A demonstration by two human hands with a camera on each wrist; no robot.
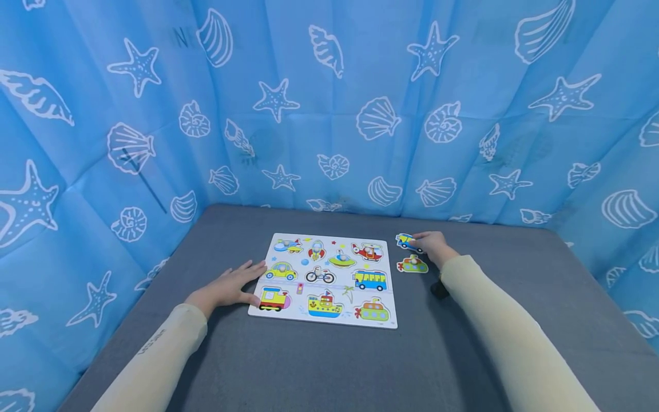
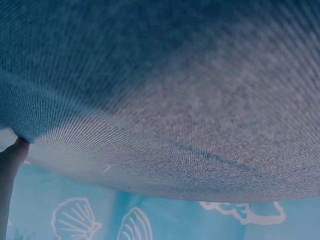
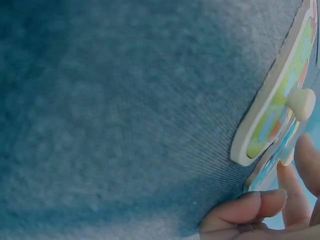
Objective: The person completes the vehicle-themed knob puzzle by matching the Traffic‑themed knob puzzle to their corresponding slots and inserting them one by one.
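A white puzzle board (image 1: 329, 239) with colourful vehicle pictures lies flat on the table. My left hand (image 1: 229, 286) rests at its left edge, fingers extended and thumb by the train picture (image 1: 273, 299). In the left wrist view only a fingertip (image 2: 20, 147) shows at the side. Off the board's right side, my right hand (image 1: 435, 247) pinches the white knob (image 3: 286, 156) of a blue and yellow bus puzzle piece (image 1: 404, 241), its other fingers curled. A green submarine puzzle piece (image 1: 413, 264) with its own knob (image 3: 301, 104) lies just nearer to me.
The grey table (image 1: 329, 366) spreads around the board. A blue curtain (image 1: 329, 154) with white shells and starfish hangs behind its back edge and at both sides. Something black (image 1: 439, 289) shows under the right wrist.
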